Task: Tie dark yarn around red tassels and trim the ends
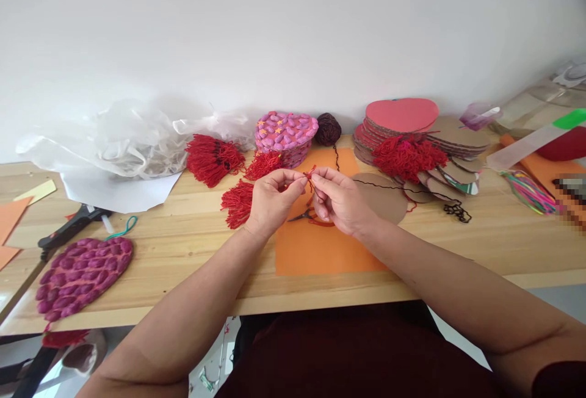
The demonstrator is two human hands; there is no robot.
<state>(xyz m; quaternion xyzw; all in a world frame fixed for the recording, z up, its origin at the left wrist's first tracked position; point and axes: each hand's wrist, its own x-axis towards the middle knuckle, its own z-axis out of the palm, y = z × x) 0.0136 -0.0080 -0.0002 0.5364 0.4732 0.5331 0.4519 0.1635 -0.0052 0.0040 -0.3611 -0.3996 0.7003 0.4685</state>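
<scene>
My left hand (277, 198) and my right hand (337, 198) meet above an orange sheet (315, 257). Both pinch a small bit of red yarn (310, 173) between thumb and fingertips. Below the right hand lies a pair of scissors (301, 216) with orange handles, partly hidden by it. A dark yarn strand runs from the right hand's side across a brown cardboard disc (382, 199). Red yarn tassels (238, 204) lie just left of my left hand, and a larger bunch of tassels (213, 159) sits behind them.
At the back stand pink decorated hearts (286, 130), a dark yarn ball (328, 129) and stacked cardboard hearts (403, 115) beside a red yarn heap (409, 157). To the left are a plastic bag (132, 135), a glue gun (75, 224) and a purple heart (85, 276). Coloured cords (528, 191) lie right.
</scene>
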